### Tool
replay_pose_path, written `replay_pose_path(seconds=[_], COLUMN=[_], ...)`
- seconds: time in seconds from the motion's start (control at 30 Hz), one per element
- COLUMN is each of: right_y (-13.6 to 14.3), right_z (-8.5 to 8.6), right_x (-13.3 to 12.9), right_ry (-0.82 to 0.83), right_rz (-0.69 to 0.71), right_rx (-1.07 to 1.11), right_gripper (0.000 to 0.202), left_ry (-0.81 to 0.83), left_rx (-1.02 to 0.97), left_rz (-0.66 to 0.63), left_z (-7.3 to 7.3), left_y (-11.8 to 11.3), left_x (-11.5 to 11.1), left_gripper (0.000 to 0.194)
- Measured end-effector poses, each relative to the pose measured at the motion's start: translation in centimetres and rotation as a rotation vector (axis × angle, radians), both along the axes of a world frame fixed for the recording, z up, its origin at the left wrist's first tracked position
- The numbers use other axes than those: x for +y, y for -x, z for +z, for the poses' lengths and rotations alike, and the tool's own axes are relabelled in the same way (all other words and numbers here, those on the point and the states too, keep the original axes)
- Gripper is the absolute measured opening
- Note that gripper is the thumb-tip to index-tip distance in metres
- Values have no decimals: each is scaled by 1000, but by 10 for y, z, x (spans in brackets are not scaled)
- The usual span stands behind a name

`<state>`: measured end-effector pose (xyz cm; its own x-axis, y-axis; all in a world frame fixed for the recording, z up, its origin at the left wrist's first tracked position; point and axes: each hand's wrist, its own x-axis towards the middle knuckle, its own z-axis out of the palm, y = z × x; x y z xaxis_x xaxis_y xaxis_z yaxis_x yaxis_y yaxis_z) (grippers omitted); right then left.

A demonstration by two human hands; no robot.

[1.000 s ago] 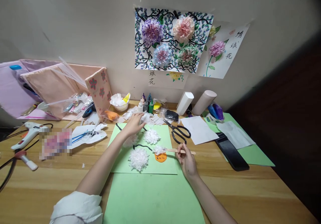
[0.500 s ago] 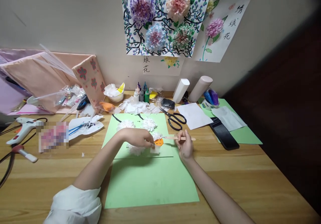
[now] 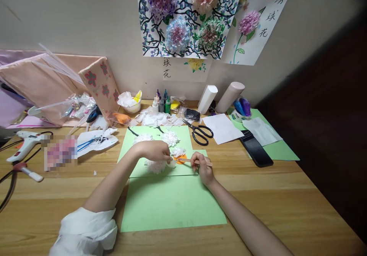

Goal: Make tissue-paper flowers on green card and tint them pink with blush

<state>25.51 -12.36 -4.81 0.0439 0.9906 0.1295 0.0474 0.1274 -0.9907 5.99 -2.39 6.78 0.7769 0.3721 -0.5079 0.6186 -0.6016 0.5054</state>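
Observation:
My left hand (image 3: 155, 151) reaches over the upper green sheet (image 3: 126, 164), its fingers pinching a small piece of white paper (image 3: 172, 164). In my right hand (image 3: 204, 169) is a wooden craft stick (image 3: 209, 164), gripped near its outer end. The stick's tip lies over an orange disc (image 3: 181, 162) beside the paper piece. White ruffled paper flowers (image 3: 171, 138) sit on the green sheet around my left hand, one partly hidden by it. Another white ruffled clump (image 3: 179, 151) touches the disc's far edge.
Black-handled scissors (image 3: 200, 133) and white paper (image 3: 222, 128) lie behind my right hand. A phone (image 3: 256, 149) rests farther right. Paint bottles (image 3: 161, 105) stand near the wall. At left are a hot glue gun (image 3: 27, 146) and blue sticks on tissue (image 3: 97, 141).
My right hand has moved left, bringing the craft stick's tip across the orange disc. My left hand, still pinching the paper piece, has shifted slightly left. The view has tilted down a little.

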Motion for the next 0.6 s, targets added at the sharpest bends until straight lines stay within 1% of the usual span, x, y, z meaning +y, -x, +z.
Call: replay_pose_path(seconds=[0.07,0.2,0.27,0.43,0.6], right_y=[-1,0,1,4,4], right_z=[-1,-1,0,5,5], right_x=[0,1,0,1,0], right_ry=[12,9,-11,-23,-45], right_rz=[-16,77,95,56,43], right_rx=[12,-50,-79,-104,-95], right_gripper=[53,48,45,39,38], left_ry=[52,70,76,58,10], left_rx=[27,23,19,-45,-123], left_rz=[-16,-42,-48,-39,-25], left_z=[1,-1,-4,-9,-18], left_y=[0,-2,-4,-7,-7], left_x=[1,2,1,3,7], left_gripper=[32,31,30,30,31])
